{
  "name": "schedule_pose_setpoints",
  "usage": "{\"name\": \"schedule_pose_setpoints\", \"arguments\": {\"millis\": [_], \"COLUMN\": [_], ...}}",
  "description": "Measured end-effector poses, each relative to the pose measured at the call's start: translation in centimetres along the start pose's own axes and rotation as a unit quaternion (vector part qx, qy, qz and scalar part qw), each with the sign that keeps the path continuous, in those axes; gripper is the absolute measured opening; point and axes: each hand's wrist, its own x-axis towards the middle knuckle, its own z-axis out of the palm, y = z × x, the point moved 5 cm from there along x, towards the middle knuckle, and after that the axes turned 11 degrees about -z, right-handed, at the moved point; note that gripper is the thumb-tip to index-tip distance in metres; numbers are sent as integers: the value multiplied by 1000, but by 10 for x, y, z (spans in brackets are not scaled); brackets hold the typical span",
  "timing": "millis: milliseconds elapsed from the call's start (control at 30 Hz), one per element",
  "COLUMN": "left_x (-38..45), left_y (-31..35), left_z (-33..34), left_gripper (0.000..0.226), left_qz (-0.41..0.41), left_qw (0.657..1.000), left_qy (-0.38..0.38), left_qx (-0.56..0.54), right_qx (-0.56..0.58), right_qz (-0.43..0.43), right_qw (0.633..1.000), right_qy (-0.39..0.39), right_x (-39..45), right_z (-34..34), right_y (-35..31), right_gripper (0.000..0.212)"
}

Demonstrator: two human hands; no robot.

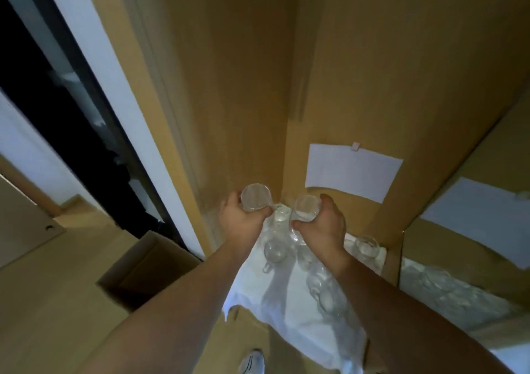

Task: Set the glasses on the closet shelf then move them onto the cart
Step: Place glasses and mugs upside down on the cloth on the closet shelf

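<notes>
My left hand (242, 220) grips a clear glass (255, 197) from the side, held up over the far corner of the closet shelf. My right hand (325, 224) grips a second clear glass (305, 208) just to the right of the first. Below both hands, several more clear glasses (275, 251) stand on the white-covered shelf (289, 310), some with small handles. Another group of glasses (365, 247) stands at the shelf's right side. No cart shows in this view.
Tan closet walls enclose the shelf; a white paper sheet (352, 171) is stuck to the back wall. A mirrored panel (473, 244) on the right repeats the glasses. An open cardboard box (146, 273) sits on the floor at left, beside a dark doorway (57, 109).
</notes>
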Motion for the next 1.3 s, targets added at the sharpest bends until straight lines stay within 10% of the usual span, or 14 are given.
{"name": "schedule_pose_setpoints", "arguments": {"millis": [333, 700, 1300], "left_x": [-73, -135, -194], "left_y": [129, 215, 234], "left_z": [-64, -118, -184], "left_gripper": [67, 61, 52], "left_qz": [71, 153, 245], "left_qw": [991, 966, 936], "left_qy": [32, 1, -130], "left_qx": [-107, -207, -216], "right_qx": [95, 203, 325], "right_qz": [-44, -133, -178], "right_qw": [992, 958, 893], "right_qy": [72, 153, 255], "right_x": [2, -34, -141], "right_z": [-115, -195, -230], "right_y": [-103, -183, -246], "right_gripper": [75, 99, 40]}}
